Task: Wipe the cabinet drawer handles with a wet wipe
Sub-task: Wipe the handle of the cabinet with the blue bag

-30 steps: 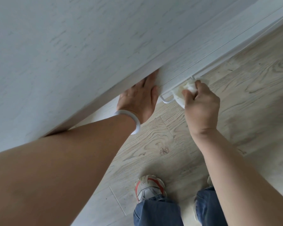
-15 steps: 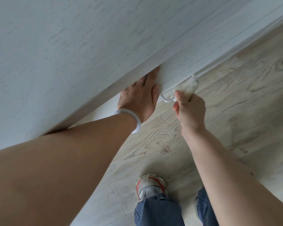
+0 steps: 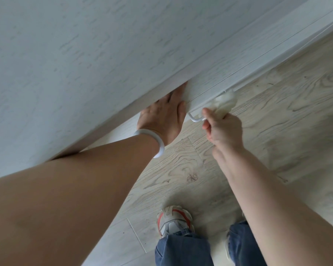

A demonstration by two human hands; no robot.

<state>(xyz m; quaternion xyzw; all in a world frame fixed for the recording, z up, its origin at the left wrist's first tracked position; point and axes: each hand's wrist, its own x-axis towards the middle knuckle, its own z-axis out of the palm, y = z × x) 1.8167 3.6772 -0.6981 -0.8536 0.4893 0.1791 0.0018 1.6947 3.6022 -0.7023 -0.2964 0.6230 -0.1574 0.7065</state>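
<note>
A white metal drawer handle (image 3: 195, 119) juts from the pale wood-grain drawer front (image 3: 215, 81) below the cabinet top. My right hand (image 3: 222, 129) grips a crumpled white wet wipe (image 3: 224, 103) wrapped round the handle's right part; only the handle's left end shows. My left hand (image 3: 164, 117), with a white bangle on the wrist, lies flat with straight fingers against the drawer front just left of the handle. Its fingertips are hidden under the cabinet's overhanging top.
The cabinet top (image 3: 85, 54) fills the upper left of the view. Below lies a light wood-pattern floor (image 3: 277, 112). My feet in a white and red sneaker (image 3: 174, 220) and blue jeans (image 3: 183, 248) stand close to the cabinet.
My right hand has slid the wipe along the handle, first left and then a little right again, and turned so the wipe bulges above the fingers. The left hand has stayed put.
</note>
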